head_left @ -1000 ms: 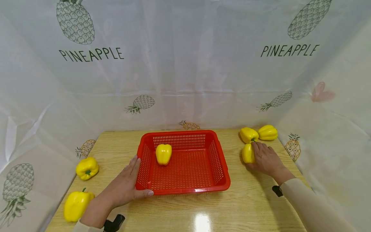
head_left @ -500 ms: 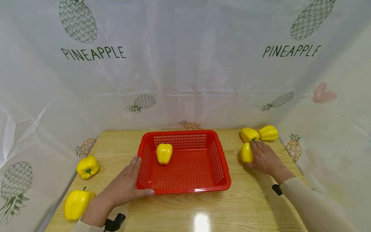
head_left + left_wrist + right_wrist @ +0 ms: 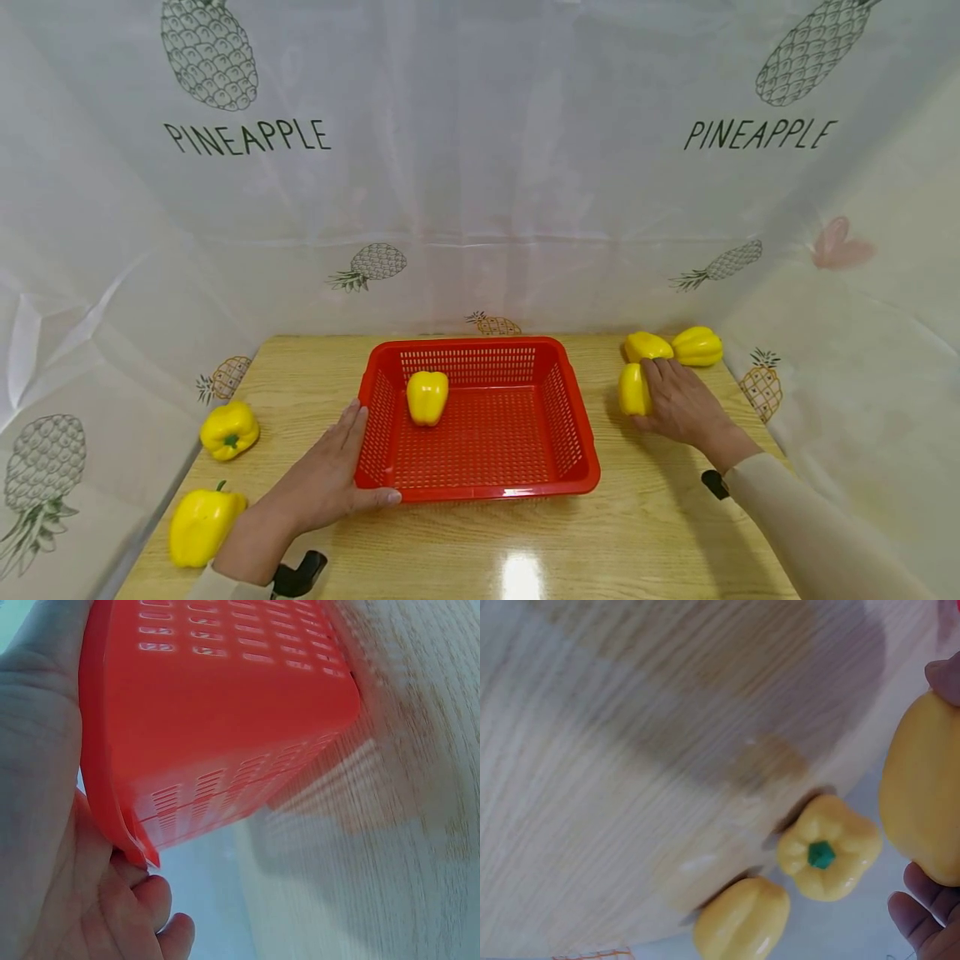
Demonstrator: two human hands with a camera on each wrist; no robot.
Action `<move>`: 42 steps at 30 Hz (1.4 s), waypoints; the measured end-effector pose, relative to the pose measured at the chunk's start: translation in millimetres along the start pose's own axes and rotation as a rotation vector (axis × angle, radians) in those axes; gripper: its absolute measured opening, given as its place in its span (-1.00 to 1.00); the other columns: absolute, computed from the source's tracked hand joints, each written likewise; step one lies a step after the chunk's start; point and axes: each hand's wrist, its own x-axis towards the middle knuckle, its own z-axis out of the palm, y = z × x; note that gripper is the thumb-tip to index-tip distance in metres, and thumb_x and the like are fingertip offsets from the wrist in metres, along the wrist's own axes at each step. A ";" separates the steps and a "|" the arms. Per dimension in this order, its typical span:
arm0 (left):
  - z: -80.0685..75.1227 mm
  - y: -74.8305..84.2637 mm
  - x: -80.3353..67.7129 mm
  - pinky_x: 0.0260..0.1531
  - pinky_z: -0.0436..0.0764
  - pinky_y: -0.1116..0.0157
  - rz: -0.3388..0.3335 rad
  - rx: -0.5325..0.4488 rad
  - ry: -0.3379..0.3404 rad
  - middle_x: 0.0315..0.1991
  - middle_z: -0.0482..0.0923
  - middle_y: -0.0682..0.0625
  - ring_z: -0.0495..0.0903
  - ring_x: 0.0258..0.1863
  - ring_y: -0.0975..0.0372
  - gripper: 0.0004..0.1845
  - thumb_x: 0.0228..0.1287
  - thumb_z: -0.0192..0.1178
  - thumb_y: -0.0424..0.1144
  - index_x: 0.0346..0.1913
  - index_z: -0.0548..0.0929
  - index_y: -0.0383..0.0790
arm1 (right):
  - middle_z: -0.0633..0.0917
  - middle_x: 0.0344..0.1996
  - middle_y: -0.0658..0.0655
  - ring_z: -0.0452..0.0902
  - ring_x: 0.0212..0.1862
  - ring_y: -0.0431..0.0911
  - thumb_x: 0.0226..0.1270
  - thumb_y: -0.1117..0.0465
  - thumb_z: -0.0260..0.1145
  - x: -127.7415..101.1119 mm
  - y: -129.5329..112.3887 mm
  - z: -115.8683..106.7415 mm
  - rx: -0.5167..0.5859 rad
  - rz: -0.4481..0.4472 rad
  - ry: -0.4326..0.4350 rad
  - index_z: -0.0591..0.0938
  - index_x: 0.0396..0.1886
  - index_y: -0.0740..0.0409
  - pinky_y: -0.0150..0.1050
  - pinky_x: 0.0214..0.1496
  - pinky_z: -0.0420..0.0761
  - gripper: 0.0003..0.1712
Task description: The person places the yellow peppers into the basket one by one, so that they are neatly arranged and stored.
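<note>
Lying nearest, at the left edge of the tabletop (image 3: 420, 550), is the near left pepper (image 3: 204, 527), just beside the person's left wrist. The left hand (image 3: 315, 492) comes next, at the near left corner of the red basket (image 3: 487, 492): its thumb lies along the near rim, spread from the fingers, which run close together along the left side, straight rather than clenched. Farther up the tabletop's left edge sits the far left pepper (image 3: 230, 430). The basket stands towards the far edge, a lone pepper (image 3: 427, 398) inside, near its far left corner.

Nearer the right edge, the right hand (image 3: 686, 404) pinches the held pepper (image 3: 633, 389) between thumb and fingers. Here is the change: over the last second it has shifted slightly towards the basket and the far edge, and the hand now covers the stem of the inner corner pepper (image 3: 647, 344). That suggests the grip is secure and the held pepper is leaving the tabletop, though a gap beneath cannot be confirmed. The outer corner pepper (image 3: 697, 346) remains by the far right corner.
</note>
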 end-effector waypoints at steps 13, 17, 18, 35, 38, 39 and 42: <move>-2.0 3.0 -0.5 0.55 0.21 -0.27 0.011 0.028 0.009 0.70 -0.15 -0.40 0.03 0.65 -0.29 0.47 0.08 0.33 0.58 0.66 -0.04 -0.50 | 0.63 -0.06 0.43 0.59 0.03 0.33 -0.12 -0.21 0.64 24.7 -4.5 -14.3 0.001 -0.040 0.046 0.41 0.27 0.49 0.19 0.16 0.66 0.15; -1.8 3.5 0.3 0.57 0.18 -0.25 0.017 0.054 0.015 0.69 -0.12 -0.40 0.01 0.67 -0.26 0.48 0.06 0.32 0.60 0.65 -0.02 -0.51 | 0.64 -0.04 0.44 0.60 0.03 0.32 -0.11 -0.23 0.64 33.7 -6.5 -19.9 -0.001 -0.023 0.045 0.43 0.24 0.48 0.19 0.10 0.68 0.13; -1.8 3.4 0.5 0.58 0.17 -0.24 0.019 0.063 0.019 0.69 -0.11 -0.41 0.00 0.67 -0.26 0.49 0.05 0.30 0.62 0.65 -0.02 -0.51 | 0.64 -0.05 0.43 0.60 0.01 0.31 -0.10 -0.24 0.63 36.2 -7.2 -21.3 -0.003 -0.022 0.043 0.43 0.23 0.47 0.18 0.08 0.68 0.11; -6.5 9.1 -2.7 0.58 0.18 -0.23 0.037 0.128 0.022 0.66 -0.04 -0.46 0.01 0.66 -0.28 0.55 0.01 0.06 0.78 0.63 0.04 -0.55 | 0.62 -0.03 0.39 0.59 0.00 0.26 -0.01 -0.23 0.65 91.0 -37.0 -50.3 0.042 -0.004 -0.035 0.41 0.23 0.43 0.12 0.08 0.69 0.07; -6.3 9.7 -2.3 0.58 0.18 -0.23 0.039 0.124 0.021 0.66 -0.06 -0.46 0.00 0.66 -0.29 0.49 0.06 0.19 0.69 0.63 0.03 -0.55 | 0.62 -0.01 0.37 0.57 0.02 0.26 0.01 -0.22 0.62 104.1 -47.1 -54.5 0.050 0.000 -0.048 0.41 0.25 0.41 0.12 0.08 0.68 0.05; -6.3 9.8 -2.2 0.58 0.18 -0.23 0.039 0.122 0.020 0.66 -0.06 -0.46 0.00 0.66 -0.29 0.47 0.08 0.24 0.65 0.63 0.02 -0.55 | 0.62 -0.01 0.37 0.57 0.02 0.26 0.01 -0.22 0.61 108.8 -50.4 -55.2 0.052 -0.001 -0.048 0.41 0.26 0.40 0.12 0.08 0.68 0.05; -5.8 9.4 -1.9 0.58 0.18 -0.23 0.039 0.117 0.020 0.67 -0.07 -0.46 -0.01 0.66 -0.29 0.44 0.11 0.31 0.57 0.63 0.02 -0.55 | 0.61 0.01 0.36 0.56 0.04 0.24 0.04 -0.22 0.59 124.1 -62.4 -57.5 0.059 -0.009 -0.048 0.42 0.26 0.38 0.11 0.08 0.67 0.02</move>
